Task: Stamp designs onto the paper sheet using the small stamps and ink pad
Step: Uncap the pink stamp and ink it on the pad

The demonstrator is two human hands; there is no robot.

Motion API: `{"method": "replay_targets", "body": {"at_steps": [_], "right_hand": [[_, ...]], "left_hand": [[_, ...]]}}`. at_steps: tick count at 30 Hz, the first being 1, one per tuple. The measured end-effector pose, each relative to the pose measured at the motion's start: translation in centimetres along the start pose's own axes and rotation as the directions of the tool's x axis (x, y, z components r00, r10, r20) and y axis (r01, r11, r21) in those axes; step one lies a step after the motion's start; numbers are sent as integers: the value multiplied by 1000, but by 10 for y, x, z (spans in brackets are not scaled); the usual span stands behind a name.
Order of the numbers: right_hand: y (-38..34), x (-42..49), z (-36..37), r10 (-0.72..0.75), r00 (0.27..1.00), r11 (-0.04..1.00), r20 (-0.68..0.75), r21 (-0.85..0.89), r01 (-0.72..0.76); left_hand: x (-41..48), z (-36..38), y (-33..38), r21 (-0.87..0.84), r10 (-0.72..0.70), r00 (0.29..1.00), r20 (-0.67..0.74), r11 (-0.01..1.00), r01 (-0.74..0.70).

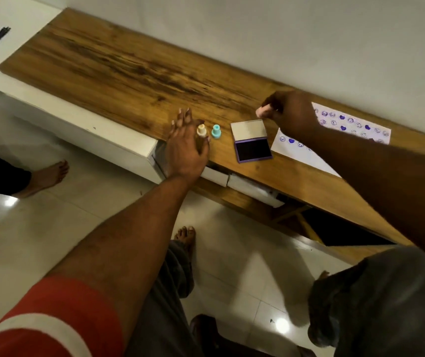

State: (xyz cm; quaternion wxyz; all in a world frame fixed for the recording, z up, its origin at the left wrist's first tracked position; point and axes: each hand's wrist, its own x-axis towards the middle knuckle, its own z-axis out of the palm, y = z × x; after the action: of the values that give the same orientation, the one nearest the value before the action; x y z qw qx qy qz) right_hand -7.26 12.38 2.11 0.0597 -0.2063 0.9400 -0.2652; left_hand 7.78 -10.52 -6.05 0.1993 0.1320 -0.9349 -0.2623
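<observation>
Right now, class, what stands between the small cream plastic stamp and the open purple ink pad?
In the head view, a small teal plastic stamp stands upright on the wooden tabletop between them.

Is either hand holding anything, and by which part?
The right hand grips a pink stamp by one end; which end cannot be told. The left hand holds nothing.
</observation>
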Motion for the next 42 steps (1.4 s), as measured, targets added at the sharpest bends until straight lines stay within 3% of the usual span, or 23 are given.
{"method": "replay_targets", "body": {"at_steps": [4, 10, 19, 29, 42], "right_hand": [[-20, -33, 21, -57, 996, 998, 71, 6, 56], [-41, -52, 37, -219, 973, 976, 76, 27, 218], [-34, -54, 43, -243, 966, 970, 88, 46, 240], [-37, -48, 50, -231, 958, 951, 168, -171, 259], [-33, -37, 59, -360, 883, 854, 300, -275, 441]], "left_hand": [[-9, -1, 14, 43, 187, 982, 19, 981, -188], [-16, -2, 21, 61, 283, 958, 50, 956, -286], [-14, 1, 23, 13, 273, 960, 63, 962, -274], [-13, -2, 28, -19, 251, 966, 57, 968, -250], [-20, 3, 14, 59, 160, 971, 176, 983, -173]]}}
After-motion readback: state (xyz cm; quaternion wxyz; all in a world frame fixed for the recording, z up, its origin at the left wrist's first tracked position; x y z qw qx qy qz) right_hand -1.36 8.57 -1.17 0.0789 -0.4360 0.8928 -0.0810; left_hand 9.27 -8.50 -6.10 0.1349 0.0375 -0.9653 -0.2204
